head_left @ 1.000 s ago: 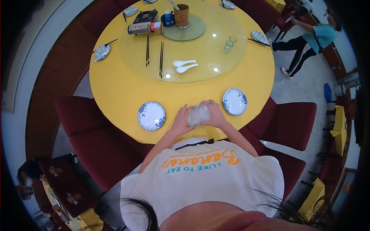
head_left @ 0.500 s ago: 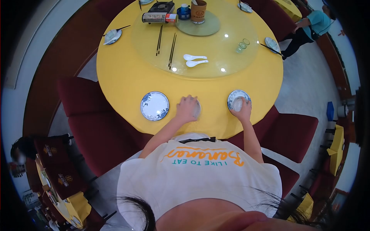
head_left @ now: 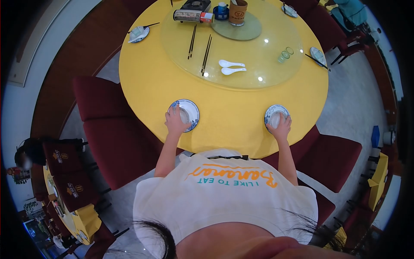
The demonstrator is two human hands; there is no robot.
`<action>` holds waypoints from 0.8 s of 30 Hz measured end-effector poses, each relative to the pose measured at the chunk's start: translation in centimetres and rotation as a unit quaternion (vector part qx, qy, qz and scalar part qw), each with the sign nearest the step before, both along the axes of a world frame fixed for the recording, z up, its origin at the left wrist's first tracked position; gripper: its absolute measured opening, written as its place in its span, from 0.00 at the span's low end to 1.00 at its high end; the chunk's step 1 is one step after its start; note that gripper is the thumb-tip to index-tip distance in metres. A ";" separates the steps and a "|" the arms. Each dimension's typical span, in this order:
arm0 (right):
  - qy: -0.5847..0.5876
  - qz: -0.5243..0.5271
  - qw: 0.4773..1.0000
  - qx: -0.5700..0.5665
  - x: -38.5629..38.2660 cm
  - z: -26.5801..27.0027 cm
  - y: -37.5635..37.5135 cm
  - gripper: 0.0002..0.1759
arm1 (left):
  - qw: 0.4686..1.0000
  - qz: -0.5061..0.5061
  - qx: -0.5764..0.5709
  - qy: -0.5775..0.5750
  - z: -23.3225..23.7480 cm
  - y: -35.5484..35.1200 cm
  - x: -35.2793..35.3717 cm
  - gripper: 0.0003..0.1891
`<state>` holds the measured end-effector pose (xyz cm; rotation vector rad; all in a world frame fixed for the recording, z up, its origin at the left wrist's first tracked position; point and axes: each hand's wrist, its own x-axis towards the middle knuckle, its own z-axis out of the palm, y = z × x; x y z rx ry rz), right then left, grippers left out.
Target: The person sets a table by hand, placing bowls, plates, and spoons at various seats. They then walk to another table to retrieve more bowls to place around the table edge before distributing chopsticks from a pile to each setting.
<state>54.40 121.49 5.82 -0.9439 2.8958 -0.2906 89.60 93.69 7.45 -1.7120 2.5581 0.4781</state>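
My left hand point(head_left: 176, 121) is wrapped round a small pale bowl point(head_left: 184, 115), on or just over a blue-patterned white plate point(head_left: 195, 111) at the left of the near table edge. To the right, my right hand point(head_left: 281, 126) has its fingers round another small pale bowl point(head_left: 275, 118) at a second patterned plate point(head_left: 271, 110). Beyond my hands, two white spoons point(head_left: 233, 67) and two pairs of dark chopsticks point(head_left: 206, 55) lie on the glass turntable point(head_left: 258, 52). Two small green-tinted glasses point(head_left: 285, 55) are at its right side.
A portable stove point(head_left: 196, 5), a gas canister point(head_left: 193, 16), a blue pot point(head_left: 221, 12) and a brown holder point(head_left: 237, 13) stand at the far side. Dark red chairs point(head_left: 114, 146) flank the yellow table point(head_left: 224, 129). A person point(head_left: 351, 13) is at the upper right.
My left hand has moved left with its bowl, from the bare cloth to the left plate. My right hand stays at the right plate. The camera view has shifted a little.
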 end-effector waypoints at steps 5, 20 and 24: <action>0.040 0.034 0.998 0.030 -0.1 0.9 -2.0 0.49 | 1.000 -0.007 0.011 -0.010 -0.6 0.2 -0.7 0.51; 0.011 0.308 0.949 0.061 -0.8 -1.6 -26.0 0.33 | 0.999 0.002 -0.022 0.043 -2.0 -0.2 -1.1 0.50; 0.038 0.295 0.947 0.116 -0.4 -1.8 -28.1 0.24 | 0.999 -0.006 -0.017 0.034 -1.9 -0.2 -1.1 0.49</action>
